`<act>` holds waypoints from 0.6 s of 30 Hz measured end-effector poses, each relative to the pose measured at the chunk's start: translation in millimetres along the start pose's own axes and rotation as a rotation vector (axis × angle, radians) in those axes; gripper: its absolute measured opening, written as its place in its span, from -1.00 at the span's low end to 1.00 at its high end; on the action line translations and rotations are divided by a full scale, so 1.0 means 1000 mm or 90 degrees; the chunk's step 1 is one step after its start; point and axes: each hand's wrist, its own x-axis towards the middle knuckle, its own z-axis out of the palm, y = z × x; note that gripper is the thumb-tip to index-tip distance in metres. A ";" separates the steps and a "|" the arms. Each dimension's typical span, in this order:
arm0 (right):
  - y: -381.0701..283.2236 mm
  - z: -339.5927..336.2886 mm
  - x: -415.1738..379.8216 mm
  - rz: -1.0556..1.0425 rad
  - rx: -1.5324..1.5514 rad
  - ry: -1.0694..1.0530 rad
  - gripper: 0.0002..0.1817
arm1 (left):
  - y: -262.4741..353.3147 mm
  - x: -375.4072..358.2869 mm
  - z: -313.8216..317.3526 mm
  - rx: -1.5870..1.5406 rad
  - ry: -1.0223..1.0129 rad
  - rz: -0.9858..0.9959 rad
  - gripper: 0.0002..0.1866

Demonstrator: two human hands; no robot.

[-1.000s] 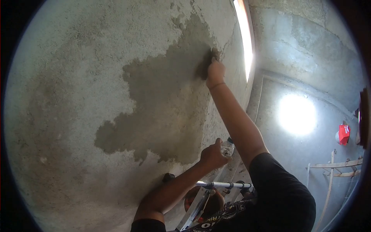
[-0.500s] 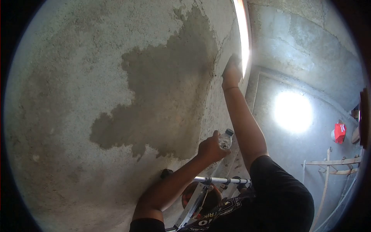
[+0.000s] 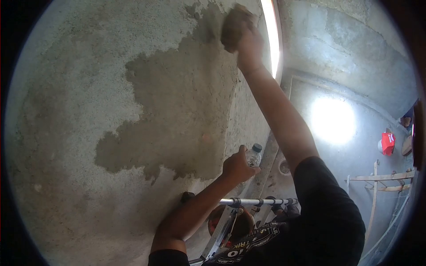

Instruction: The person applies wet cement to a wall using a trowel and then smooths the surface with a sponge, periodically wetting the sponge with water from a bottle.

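Observation:
My left hand (image 3: pixel 238 168) is wrapped round a clear plastic bottle (image 3: pixel 254 156) with a dark cap, low beside the wall. My right arm reaches up, and my right hand (image 3: pixel 249 43) presses a brownish, blurred pad or sponge (image 3: pixel 235 27) against the upper part of the wall. A large dark wet-looking patch (image 3: pixel 177 102) covers the middle of the rough grey wall (image 3: pixel 75 88), and the pad lies at its upper right edge.
A metal ladder (image 3: pixel 221 230) with a horizontal bar (image 3: pixel 266 201) stands below me, near a round reddish container (image 3: pixel 242 221). At right are a wooden frame (image 3: pixel 384 177) and a red-and-white object (image 3: pixel 387 143). A bright narrow opening (image 3: pixel 271 35) borders the wall.
My right hand has moved up and left from beside the bright opening onto the wall, and the pad now shows. My left hand still holds the bottle. The view has shifted slightly.

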 end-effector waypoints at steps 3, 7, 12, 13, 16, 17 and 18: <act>0.014 -0.023 0.001 0.104 0.032 0.150 -0.63 | 0.000 0.000 0.001 0.012 0.012 0.011 -0.11; 0.079 -0.047 0.012 0.272 -0.023 0.269 -0.57 | -0.002 0.001 0.000 0.021 0.020 0.007 -0.12; 0.050 0.021 0.001 0.021 -0.228 0.061 -0.62 | 0.003 0.001 -0.004 0.020 0.006 -0.009 -0.13; 0.019 0.038 -0.008 0.066 -0.237 0.086 -0.65 | 0.003 0.000 -0.003 0.025 0.007 -0.011 -0.13; 0.023 0.034 -0.006 -0.247 -0.287 0.003 -0.69 | 0.000 0.001 -0.001 0.029 0.017 -0.008 -0.12; 0.035 0.022 -0.003 -0.292 -0.273 -0.002 -0.71 | -0.001 0.000 -0.001 0.028 0.018 -0.010 -0.12; 0.051 0.002 -0.001 -0.293 -0.274 -0.002 -0.71 | -0.002 -0.001 -0.001 0.029 0.026 -0.001 -0.11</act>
